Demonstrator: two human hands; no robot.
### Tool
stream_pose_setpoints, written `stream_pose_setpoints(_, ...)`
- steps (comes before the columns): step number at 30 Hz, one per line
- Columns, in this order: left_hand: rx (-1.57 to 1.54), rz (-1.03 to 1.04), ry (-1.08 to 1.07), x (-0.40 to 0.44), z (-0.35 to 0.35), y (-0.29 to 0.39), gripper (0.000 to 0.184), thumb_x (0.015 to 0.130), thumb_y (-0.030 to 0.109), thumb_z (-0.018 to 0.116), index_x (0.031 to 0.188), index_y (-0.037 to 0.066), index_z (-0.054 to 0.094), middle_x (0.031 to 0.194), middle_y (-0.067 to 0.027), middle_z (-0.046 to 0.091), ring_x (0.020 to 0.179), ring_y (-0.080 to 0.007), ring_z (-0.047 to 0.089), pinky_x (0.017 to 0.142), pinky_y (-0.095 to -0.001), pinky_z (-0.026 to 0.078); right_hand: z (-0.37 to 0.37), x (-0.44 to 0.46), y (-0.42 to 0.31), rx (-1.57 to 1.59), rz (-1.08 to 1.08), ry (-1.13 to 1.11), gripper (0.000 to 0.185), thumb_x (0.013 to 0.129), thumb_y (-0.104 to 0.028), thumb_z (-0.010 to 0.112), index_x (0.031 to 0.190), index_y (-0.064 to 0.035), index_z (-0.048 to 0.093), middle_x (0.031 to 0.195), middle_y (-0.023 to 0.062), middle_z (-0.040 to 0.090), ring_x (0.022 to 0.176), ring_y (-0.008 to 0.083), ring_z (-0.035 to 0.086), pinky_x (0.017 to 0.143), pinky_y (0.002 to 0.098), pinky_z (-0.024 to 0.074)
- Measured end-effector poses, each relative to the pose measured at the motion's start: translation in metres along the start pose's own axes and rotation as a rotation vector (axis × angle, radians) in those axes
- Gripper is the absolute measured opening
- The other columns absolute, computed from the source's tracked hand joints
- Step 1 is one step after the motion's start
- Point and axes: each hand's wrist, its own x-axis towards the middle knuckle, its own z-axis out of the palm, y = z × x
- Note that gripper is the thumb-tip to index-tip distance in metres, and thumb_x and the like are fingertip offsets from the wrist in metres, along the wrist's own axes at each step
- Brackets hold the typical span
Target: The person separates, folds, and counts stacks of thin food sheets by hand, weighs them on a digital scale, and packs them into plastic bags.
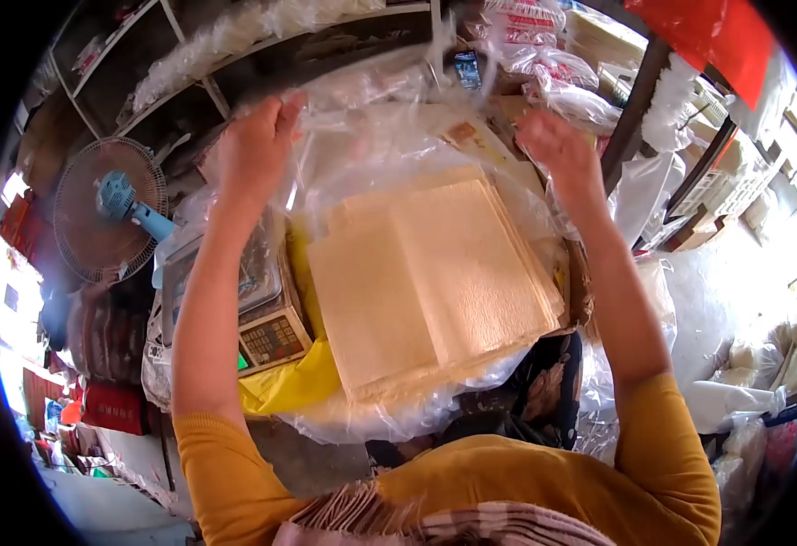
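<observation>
A stack of flat, thin tan sheets (417, 273) with a textured surface lies in front of me on clear plastic film (380, 423). The sheets look slightly fanned along the right side. Beyond the stack, loose clear plastic film (362, 123) billows up between my hands, blurred by motion. My left hand (260, 146) is raised at the far left of the stack, thumb and fingers closed on the film. On the far right, my right hand (560, 150) is also raised, fingers curled beside the film's edge; blur hides its exact grip.
A digital scale (271, 337) stands left of the stack, partly behind my left forearm, with a yellow bag (298, 382) beside it. Further left is a fan (112, 209). Shelves (207, 77) run along the back. Plastic-wrapped packs (553, 68) are piled at back right, near a dark post (635, 118).
</observation>
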Motion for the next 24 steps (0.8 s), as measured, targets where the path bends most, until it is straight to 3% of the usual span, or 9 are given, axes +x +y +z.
stream_pose_setpoints(1, -0.014, 0.129, 0.056, -0.008, -0.004, 0.002, 0.036, 0.089, 0.028, 0.056, 0.069, 0.000, 0.044, 0.057, -0.0173, 0.045, 0.055, -0.0362, 0.040, 0.047, -0.0372, 0.036, 0.001, 0.007, -0.029, 0.078, 0.088, 0.006, 0.059, 0.082, -0.044, 0.062, 0.117, 0.0019, 0.051, 0.108, 0.0121, 0.061, 0.102, 0.0194, 0.058, 0.087, 0.0320, 0.0452)
stream_pose_setpoints(2, 0.071, 0.214, 0.077, -0.015, -0.012, 0.007, 0.034, 0.087, 0.026, 0.058, 0.068, 0.002, 0.045, 0.057, -0.0150, 0.048, 0.055, -0.0339, 0.045, 0.050, -0.0375, 0.037, 0.001, 0.013, -0.046, 0.156, 0.179, 0.010, 0.059, 0.083, -0.049, 0.058, 0.113, 0.0011, 0.054, 0.104, 0.0119, 0.063, 0.099, 0.0205, 0.060, 0.085, 0.0326, 0.0454)
stream_pose_setpoints(5, 0.237, 0.439, 0.124, -0.033, -0.033, 0.023, 0.028, 0.081, 0.021, 0.064, 0.066, 0.005, 0.046, 0.058, -0.0092, 0.055, 0.056, -0.0288, 0.055, 0.056, -0.0378, 0.040, -0.015, 0.038, -0.052, 0.302, 0.340, -0.467, 0.051, 0.085, -0.044, 0.058, 0.103, 0.0035, 0.057, 0.095, 0.0127, 0.064, 0.090, 0.0228, 0.063, 0.082, 0.0324, 0.0504)
stream_pose_setpoints(7, 0.230, 0.541, 0.140, -0.047, -0.038, 0.026, 0.026, 0.077, 0.017, 0.067, 0.066, 0.007, 0.045, 0.058, -0.0069, 0.053, 0.057, -0.0276, 0.053, 0.058, -0.0373, 0.039, -0.009, 0.029, -0.040, 0.307, 0.450, -0.523, 0.046, 0.085, -0.040, 0.058, 0.101, 0.0030, 0.058, 0.090, 0.0122, 0.065, 0.085, 0.0244, 0.065, 0.077, 0.0340, 0.0532)
stream_pose_setpoints(14, 0.135, 0.462, -0.017, -0.118, -0.014, -0.001, 0.023, 0.074, 0.016, 0.069, 0.082, 0.006, 0.050, 0.073, -0.0086, 0.053, 0.073, -0.0291, 0.053, 0.071, -0.0393, 0.039, 0.020, -0.066, 0.025, 0.349, 0.779, -0.559, 0.020, 0.085, -0.015, 0.060, 0.097, 0.0013, 0.061, 0.081, 0.0093, 0.065, 0.073, 0.0213, 0.066, 0.065, 0.0320, 0.0562)
stream_pose_setpoints(15, 0.109, 0.416, -0.181, -0.127, -0.012, -0.004, 0.033, 0.075, 0.015, 0.068, 0.102, 0.006, 0.053, 0.090, -0.0127, 0.056, 0.091, -0.0313, 0.053, 0.083, -0.0407, 0.039, 0.023, -0.076, 0.034, 0.323, 0.808, -0.535, 0.018, 0.084, -0.013, 0.061, 0.096, 0.0011, 0.061, 0.080, 0.0093, 0.065, 0.072, 0.0204, 0.066, 0.064, 0.0317, 0.0562)
stream_pose_setpoints(18, 0.131, 0.275, -0.277, -0.143, -0.009, -0.001, 0.044, 0.078, 0.020, 0.066, 0.114, 0.001, 0.050, 0.111, -0.0171, 0.054, 0.107, -0.0315, 0.050, 0.100, -0.0434, 0.031, 0.028, -0.093, 0.043, 0.390, 0.845, -0.447, 0.014, 0.082, -0.009, 0.064, 0.092, 0.0000, 0.062, 0.078, 0.0093, 0.064, 0.069, 0.0187, 0.065, 0.062, 0.0298, 0.0556)
stream_pose_setpoints(21, 0.126, 0.157, -0.079, -0.154, -0.014, 0.014, 0.045, 0.080, 0.015, 0.063, 0.120, 0.000, 0.048, 0.123, -0.0187, 0.048, 0.116, -0.0331, 0.045, 0.103, -0.0432, 0.029, 0.030, -0.100, 0.054, 0.343, 0.842, -0.452, 0.017, 0.080, -0.013, 0.067, 0.089, -0.0001, 0.061, 0.076, 0.0077, 0.063, 0.069, 0.0191, 0.066, 0.062, 0.0302, 0.0560)
stream_pose_setpoints(24, -0.152, 0.210, 0.018, -0.179, -0.021, 0.046, 0.037, 0.079, 0.007, 0.060, 0.115, 0.000, 0.053, 0.119, -0.0176, 0.052, 0.112, -0.0352, 0.048, 0.097, -0.0423, 0.036, 0.034, -0.102, 0.064, 0.434, 0.830, -0.513, 0.020, 0.080, -0.017, 0.068, 0.088, -0.0002, 0.061, 0.076, 0.0076, 0.063, 0.071, 0.0214, 0.066, 0.065, 0.0329, 0.0563)
